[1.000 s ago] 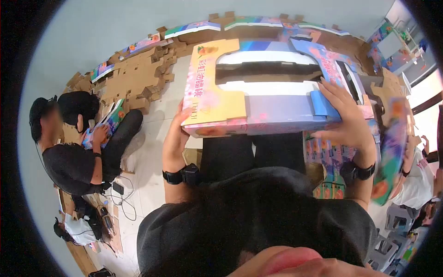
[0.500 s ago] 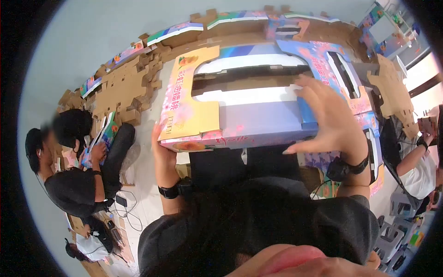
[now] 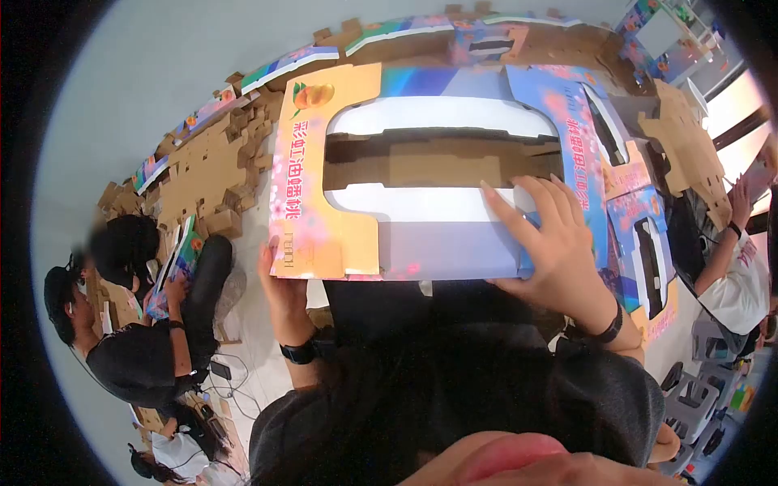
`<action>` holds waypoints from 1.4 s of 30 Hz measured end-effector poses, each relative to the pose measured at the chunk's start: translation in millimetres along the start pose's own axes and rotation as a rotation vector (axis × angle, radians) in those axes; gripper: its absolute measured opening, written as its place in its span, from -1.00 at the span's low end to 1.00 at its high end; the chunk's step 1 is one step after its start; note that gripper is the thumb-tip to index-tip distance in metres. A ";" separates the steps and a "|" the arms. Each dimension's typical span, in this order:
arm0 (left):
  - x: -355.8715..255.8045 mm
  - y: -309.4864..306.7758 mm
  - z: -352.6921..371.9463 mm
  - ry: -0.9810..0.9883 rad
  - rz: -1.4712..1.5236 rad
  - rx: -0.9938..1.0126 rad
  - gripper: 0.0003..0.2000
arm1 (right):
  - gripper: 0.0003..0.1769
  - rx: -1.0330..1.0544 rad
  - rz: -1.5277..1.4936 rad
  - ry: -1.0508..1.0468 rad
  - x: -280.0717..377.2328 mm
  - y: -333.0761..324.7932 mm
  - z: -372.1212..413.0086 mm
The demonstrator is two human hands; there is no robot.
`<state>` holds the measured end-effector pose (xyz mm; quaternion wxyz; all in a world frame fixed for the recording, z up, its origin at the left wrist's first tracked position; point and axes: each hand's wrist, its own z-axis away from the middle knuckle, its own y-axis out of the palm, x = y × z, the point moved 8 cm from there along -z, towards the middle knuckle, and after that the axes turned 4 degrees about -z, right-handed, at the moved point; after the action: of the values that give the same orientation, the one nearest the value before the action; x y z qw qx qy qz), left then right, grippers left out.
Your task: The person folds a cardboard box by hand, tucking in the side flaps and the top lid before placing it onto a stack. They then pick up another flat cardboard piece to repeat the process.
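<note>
I hold a colourful printed cardboard fruit box (image 3: 421, 243) on my lap, its top towards me, with an orange end panel at the left and a long cut-out showing brown cardboard inside. My left hand (image 3: 279, 296) grips the box's lower left corner from below. My right hand (image 3: 547, 243) lies flat on the box's right part, fingers spread over the white and lilac flap, thumb under the near edge. Both wrists wear black bands.
Flat brown die-cut cardboard sheets (image 3: 207, 162) and printed box blanks (image 3: 640, 219) lie on the floor ahead and to the right. A person in black (image 3: 146, 340) sits at the left holding a printed blank. Another person's arm (image 3: 729, 259) shows at the right.
The box has tilted so its top faces me more squarely. My right hand came down from a raised, spread pose to press flat on the right flap. My left hand stays at the left corner.
</note>
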<state>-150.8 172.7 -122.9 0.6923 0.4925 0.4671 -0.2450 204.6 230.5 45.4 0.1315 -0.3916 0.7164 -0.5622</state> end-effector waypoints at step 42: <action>-83.9 158.3 112.8 1.250 -1.226 0.181 -0.09 | -0.36 -0.714 -1.792 0.345 -82.4 20.1 80.3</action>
<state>-15.7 122.3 32.1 0.0149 0.2522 0.9214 -0.2953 301.1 233.8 -20.5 -0.5768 -0.7199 0.2911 -0.2536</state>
